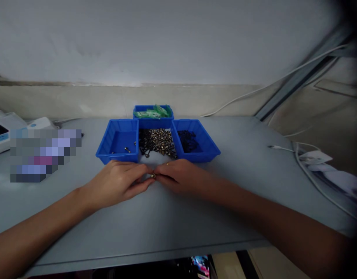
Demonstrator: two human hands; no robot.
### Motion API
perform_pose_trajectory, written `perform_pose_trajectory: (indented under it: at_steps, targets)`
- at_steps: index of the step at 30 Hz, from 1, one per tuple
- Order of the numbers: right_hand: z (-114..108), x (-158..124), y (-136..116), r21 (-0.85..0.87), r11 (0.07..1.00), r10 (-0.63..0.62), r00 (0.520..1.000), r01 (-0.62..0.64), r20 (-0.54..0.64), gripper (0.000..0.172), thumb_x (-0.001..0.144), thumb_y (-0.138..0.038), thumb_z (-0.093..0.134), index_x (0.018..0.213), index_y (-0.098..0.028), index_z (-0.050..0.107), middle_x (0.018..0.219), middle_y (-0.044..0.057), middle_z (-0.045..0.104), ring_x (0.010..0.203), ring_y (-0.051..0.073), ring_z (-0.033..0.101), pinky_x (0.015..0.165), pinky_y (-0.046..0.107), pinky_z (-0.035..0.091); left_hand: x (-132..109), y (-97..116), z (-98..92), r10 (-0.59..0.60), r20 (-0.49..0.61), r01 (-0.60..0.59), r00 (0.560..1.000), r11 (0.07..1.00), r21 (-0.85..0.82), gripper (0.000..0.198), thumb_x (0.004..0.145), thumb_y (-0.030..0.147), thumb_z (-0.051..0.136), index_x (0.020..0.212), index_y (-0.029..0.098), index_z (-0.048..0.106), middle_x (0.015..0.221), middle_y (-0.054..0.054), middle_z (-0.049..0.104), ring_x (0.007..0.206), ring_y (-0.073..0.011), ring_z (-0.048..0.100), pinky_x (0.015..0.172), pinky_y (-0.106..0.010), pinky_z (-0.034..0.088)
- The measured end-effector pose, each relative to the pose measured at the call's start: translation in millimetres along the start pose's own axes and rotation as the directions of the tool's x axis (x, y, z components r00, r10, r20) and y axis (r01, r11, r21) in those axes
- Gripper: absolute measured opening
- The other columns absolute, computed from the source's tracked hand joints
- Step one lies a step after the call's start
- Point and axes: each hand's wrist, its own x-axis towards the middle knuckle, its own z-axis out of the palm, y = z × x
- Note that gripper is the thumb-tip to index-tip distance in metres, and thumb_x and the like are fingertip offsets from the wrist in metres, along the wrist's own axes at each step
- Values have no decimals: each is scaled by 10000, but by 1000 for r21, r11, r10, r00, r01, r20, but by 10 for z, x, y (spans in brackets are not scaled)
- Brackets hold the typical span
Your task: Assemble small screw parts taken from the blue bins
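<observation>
While meeting at the centre of the frame, left hand (118, 183) and right hand (178, 177) both low over the grey table (155, 228), fingertips turned inward toward each other. Between them, one small metal piece (152, 175), brassy and rounded, pinched from both sides just in front of the bins, likely kept close to the tabletop for steadiness and a short reach to the stock. Left fingers (137, 186) drawn together, curled, pressed against the piece; right fingers (163, 179) likewise closed up, tips touching it. Exact grip of each single finger too small to tell. Just above the hands, at centre, a heap of loose metal parts (157, 141) on the table, walled in by three bins: left blue bin (118, 140) nearly bare, a few stray pieces inside; right blue bin (196, 139) with dark small parts; rear blue bin (153, 112) with green pieces. Bins set in a tight arc, touching or almost so, open sides within arm's reach. At the left edge, a white device (4, 130) beside a blurred patch. Right of the frame, a white cable (283, 148) and a plug lying well apart from the hands.
</observation>
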Motion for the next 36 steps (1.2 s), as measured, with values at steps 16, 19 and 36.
perform_pose_trajectory:
  at_steps: [16, 19, 36]
  targets:
    - [7, -28, -26, -116, 993, -29, 999, 26, -25, 199, 848, -266, 401, 781, -155, 553, 720, 16, 589, 644, 114, 528, 582, 233, 342, 39, 39, 44, -64, 111, 62, 992, 998, 23, 161, 819, 258, 434, 697, 165, 482, 569, 35, 520, 508, -79, 501, 478, -192, 347]
    - [9, -35, -28, -135, 991, -30, 999, 25, -34, 181, 836, -251, 410, 753, -163, 544, 701, 5, 581, 627, 111, 521, 568, 229, 333, 44, 43, 50, -86, 127, 85, 988, 996, 14, 162, 819, 267, 432, 703, 168, 486, 569, 33, 520, 510, -82, 501, 480, -194, 350]
    - [40, -24, -8, -142, 989, -40, 999, 35, -32, 186, 854, -219, 387, 830, -160, 562, 687, 10, 592, 578, 105, 515, 544, 231, 341, 6, 18, 18, -67, 31, 69, 997, 996, -62, 195, 834, 300, 463, 949, 173, 554, 598, 37, 530, 555, -77, 511, 510, -184, 381]
